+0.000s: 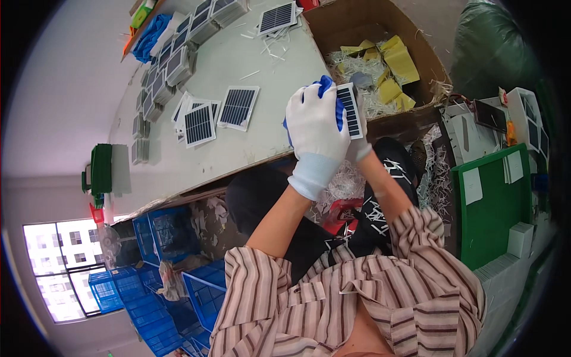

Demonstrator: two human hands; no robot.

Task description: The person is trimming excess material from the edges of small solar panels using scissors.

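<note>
My left hand, in a white knit glove with blue-coated fingertips, is closed at the edge of a small solar panel with dark cells and a white border. Behind that panel is my right hand, also gloved, gripping its far side; most of its fingers are hidden. Both hands are just off the table's edge, beside the cardboard box. On the table to the left lie a loose solar panel and a small overlapping pile of panels.
The white table carries rows of stacked panels and another pile. A cardboard box holds white strips and yellow pieces. At right stands a green crate; blue crates are at lower left.
</note>
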